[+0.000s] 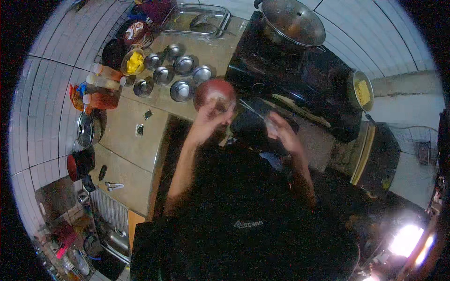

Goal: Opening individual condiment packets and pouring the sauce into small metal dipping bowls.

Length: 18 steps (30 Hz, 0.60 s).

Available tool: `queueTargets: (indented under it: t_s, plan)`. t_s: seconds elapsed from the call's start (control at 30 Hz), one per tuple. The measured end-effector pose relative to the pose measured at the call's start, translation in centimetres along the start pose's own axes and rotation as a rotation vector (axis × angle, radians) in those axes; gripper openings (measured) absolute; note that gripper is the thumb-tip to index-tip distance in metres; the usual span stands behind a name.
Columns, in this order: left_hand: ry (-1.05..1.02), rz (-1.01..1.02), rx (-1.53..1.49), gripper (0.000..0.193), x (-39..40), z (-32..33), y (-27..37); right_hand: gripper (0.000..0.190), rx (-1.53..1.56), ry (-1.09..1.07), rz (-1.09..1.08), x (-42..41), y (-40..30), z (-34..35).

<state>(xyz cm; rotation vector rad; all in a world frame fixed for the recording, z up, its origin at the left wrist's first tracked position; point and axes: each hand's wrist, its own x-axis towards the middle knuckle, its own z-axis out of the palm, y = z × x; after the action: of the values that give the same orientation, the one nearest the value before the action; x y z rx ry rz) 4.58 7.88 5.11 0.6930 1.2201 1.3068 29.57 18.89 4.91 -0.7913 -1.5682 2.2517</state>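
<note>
My left hand (210,121) is bent at the fingers and blurred, at the near side of a red round vessel (212,92). The fingers overlap the vessel's lower edge, and I cannot tell whether they grip it. My right hand (283,131) is closed around a thin metal utensil (254,109), which points up and left towards the vessel; its tip is too blurred to name. Beyond the vessel, several small round metal cups (181,90) stand on the tiled counter (158,121). A bowl (127,67) holding yellow pieces (135,62) is to their left.
On the black stove (281,75) stands a large metal pot (293,21). A pan (368,80) with yellow food is at its right edge. Bottles (105,100), a lidded pot (86,129) and a red pot (72,167) line the wall. A metal sink (117,239) is lower left.
</note>
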Motion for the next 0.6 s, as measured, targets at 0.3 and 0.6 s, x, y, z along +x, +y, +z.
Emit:
queueTargets:
  t_s: [0.3,0.6]
  plan:
    - [-0.073,0.176,0.162,0.021,0.3,1.9,0.8,0.01,-0.153,-0.016,-0.04,1.3,-2.8,1.7]
    - [-0.107,0.143,0.125,0.02,0.1,2.5,1.0,0.013,-0.217,0.022,-0.08,1.0,-3.2,1.8]
